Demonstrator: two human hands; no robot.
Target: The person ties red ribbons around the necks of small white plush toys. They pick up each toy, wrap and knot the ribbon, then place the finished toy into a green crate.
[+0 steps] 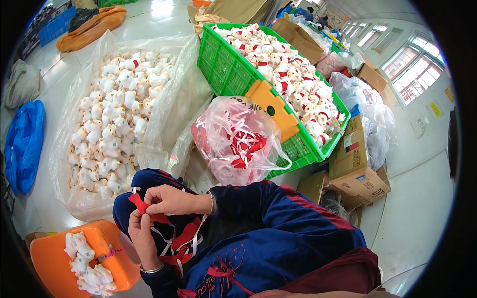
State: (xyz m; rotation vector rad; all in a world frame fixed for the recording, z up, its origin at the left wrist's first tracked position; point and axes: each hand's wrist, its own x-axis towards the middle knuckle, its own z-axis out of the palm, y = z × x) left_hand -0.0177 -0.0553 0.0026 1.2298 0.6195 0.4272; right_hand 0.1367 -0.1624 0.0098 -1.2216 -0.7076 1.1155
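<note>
Hands (159,213) hemmed in over lap. Left blocked by clear sack of white plush toys (112,124); lower left by orange stool (54,258) carrying more toys. Ahead, pink bag of red ribbons (238,139) just beside knees, green crate (228,74) pressed behind it. Right closed off by cardboard boxes (355,169). Open floor (422,208) only far right, past boxes.

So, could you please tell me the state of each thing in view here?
Left hand: pinching the red ribbon.
Right hand: pinching the same ribbon.
Red ribbon: held between both hands, above the lap.
Clear sack: open, full of white plush toys.
Green crate: full of plush toys with red scarves.
Pink bag: open, holding red ribbons.
Orange stool: plush toys lying on it.
</note>
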